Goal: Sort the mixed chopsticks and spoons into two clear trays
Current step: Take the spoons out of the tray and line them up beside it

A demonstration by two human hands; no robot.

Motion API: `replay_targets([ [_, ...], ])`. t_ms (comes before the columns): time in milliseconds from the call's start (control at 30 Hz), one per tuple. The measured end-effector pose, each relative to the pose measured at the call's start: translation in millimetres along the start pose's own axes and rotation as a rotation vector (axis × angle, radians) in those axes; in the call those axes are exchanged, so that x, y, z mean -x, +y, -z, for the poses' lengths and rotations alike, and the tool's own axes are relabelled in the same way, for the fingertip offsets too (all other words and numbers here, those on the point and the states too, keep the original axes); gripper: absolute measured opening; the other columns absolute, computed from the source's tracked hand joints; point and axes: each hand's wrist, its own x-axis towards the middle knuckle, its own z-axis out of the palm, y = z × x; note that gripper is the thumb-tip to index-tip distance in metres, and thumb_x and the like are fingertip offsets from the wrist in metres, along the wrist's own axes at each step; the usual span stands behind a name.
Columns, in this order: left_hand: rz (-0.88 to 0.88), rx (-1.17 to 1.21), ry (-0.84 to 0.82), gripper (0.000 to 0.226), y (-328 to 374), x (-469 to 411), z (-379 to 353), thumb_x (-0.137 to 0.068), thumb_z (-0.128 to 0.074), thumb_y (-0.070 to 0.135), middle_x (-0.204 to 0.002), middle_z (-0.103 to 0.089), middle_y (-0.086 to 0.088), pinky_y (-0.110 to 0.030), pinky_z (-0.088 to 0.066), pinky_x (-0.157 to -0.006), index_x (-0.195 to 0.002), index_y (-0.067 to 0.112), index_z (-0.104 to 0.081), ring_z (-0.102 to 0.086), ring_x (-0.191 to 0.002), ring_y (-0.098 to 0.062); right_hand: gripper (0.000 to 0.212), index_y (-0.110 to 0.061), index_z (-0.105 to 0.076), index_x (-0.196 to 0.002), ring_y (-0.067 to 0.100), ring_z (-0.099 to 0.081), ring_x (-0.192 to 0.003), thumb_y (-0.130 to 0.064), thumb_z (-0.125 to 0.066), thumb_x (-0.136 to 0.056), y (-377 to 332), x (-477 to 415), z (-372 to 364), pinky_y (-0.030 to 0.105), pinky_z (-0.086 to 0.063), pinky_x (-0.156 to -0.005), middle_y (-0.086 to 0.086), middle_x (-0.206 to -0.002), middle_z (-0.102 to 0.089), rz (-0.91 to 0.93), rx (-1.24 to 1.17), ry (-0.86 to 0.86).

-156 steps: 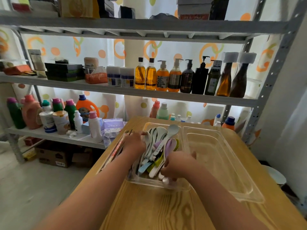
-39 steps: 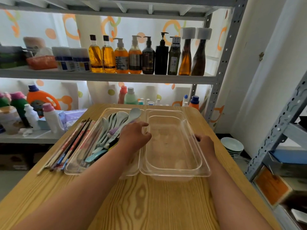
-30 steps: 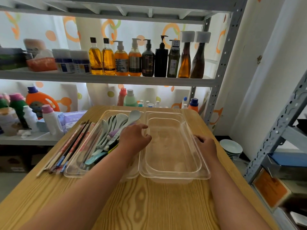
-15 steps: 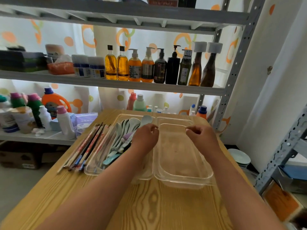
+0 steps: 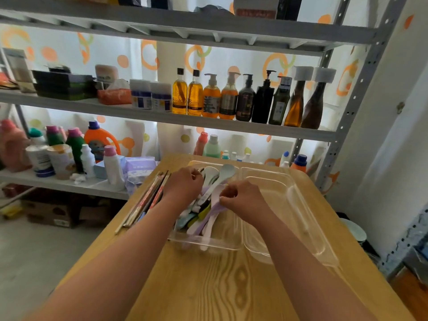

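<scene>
**Sorting table, head view.** The mixed plastic spoons (image 5: 203, 212), white, lilac, pale blue, green and yellow, lie heaped lengthwise in the left clear plastic tray (image 5: 228, 242).

My right hand (image 5: 243, 201) is over this tray from the right. Its thumb and curled fingers pinch the upper part of a long white plastic spoon (image 5: 209, 228), whose other end lies at the tray's near wall.

My left hand (image 5: 183, 188) is over the far left part of the same heap, fingers curled down among the spoon bowls. I cannot tell whether they hold anything, because the back of the hand hides the tips. A pale blue-green spoon (image 5: 228, 170) shows beyond both hands at the far end.

The thin red, brown and blue-tipped chopsticks (image 5: 144, 202) lie in a loose bundle just left of my left forearm, along the left tray's left side. My arm hides whether they lie inside its rim or on the table.

The right clear plastic tray (image 5: 289, 205) sits side by side with the left one, rims touching. Both rest on the light wooden table (image 5: 231, 286).

Behind the table stands a grey metal shelving rack (image 5: 208, 122). It carries a row of amber and dark pump bottles (image 5: 231, 98) and, one shelf lower, coloured detergent bottles (image 5: 76, 144). A stack of pale bowls (image 5: 354, 230) sits low to the right of the table.
</scene>
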Motion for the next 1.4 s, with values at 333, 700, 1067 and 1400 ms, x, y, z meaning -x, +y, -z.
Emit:
replay_targets([
  [333,-0.015,0.038,-0.019,0.02,-19.3,6.5,-1.7,-0.091,-0.049,0.022,-0.097,-0.069,0.001,-0.032,-0.048,-0.087,-0.1,0.02,-0.067,-0.06,-0.094,-0.018,0.031,-0.025,-0.052,-0.119,0.023,-0.05,-0.102,-0.037,-0.051,-0.09,-25.9,-2.2,-47.9,0.037,-0.03,-0.085,0.003,-0.105,-0.057,-0.199,0.416,-0.206],
  [700,-0.052,-0.006,-0.064,0.019,-21.3,7.5,-3.4,-0.091,-0.048,0.024,-0.099,-0.07,0.001,-0.038,-0.05,-0.089,-0.098,0.022,-0.066,-0.062,-0.094,-0.018,0.034,-0.024,-0.054,-0.116,0.024,-0.052,-0.109,-0.041,-0.053,-0.088,-33.3,-6.6,-51.3,0.045,-0.023,-0.102,0.002,-0.105,-0.059,-0.284,0.513,-0.27],
  [1067,-0.028,-0.046,-0.12,0.019,-14.2,5.5,1.7,-0.09,-0.05,0.027,-0.101,-0.069,0.001,-0.04,-0.05,-0.088,-0.102,0.023,-0.064,-0.061,-0.094,-0.019,0.038,-0.029,-0.041,-0.056,0.004,-0.048,-0.048,-0.01,-0.054,-0.086,-28.2,3.7,-20.4,0.007,-0.031,-0.036,-0.005,-0.056,-0.049,-0.135,0.114,-0.089],
  [1400,-0.118,0.029,-0.031,0.024,46.5,9.8,-28.4,-0.09,-0.049,0.024,-0.106,-0.068,-0.003,-0.028,-0.044,-0.083,-0.105,0.016,-0.066,-0.06,-0.098,-0.019,0.028,-0.014,-0.048,-0.057,0.011,-0.058,-0.051,-0.017,-0.051,-0.085,-0.8,5.7,14.4,0.017,-0.038,-0.049,0.003,-0.051,-0.056,-0.16,0.071,0.094],
])
